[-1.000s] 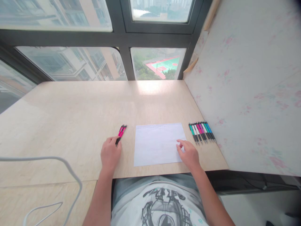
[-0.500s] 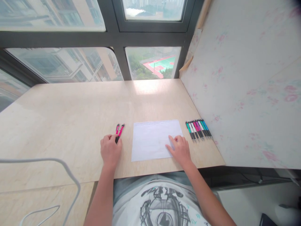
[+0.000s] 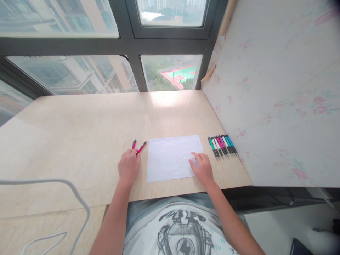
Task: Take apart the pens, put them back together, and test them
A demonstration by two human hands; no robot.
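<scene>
Left of the paper, my left hand (image 3: 129, 165) is closed round the lower end of a pink pen (image 3: 141, 147), which slants up to the right. A second pink pen (image 3: 134, 144) shows its upper end just beyond my fingers; its lower part is hidden under the hand, so I cannot tell whether it is held too. A white sheet of paper (image 3: 170, 159) lies on the wooden table, with a faint line of writing along its top edge. My right hand (image 3: 203, 169) rests over the paper's right side, thumb and fingers apart, holding nothing.
To the right of the paper, several pens (image 3: 222, 146) in green, white, pink, purple and blue lie side by side near the flowered wall (image 3: 278, 106). A white cable (image 3: 77, 193) loops at the lower left. Windows (image 3: 170, 72) stand behind the table (image 3: 79, 134).
My left hand has moved slightly right, and the right-hand pink pen now leans further right, away from the other. My right hand stays on the paper. The view has shifted a little.
</scene>
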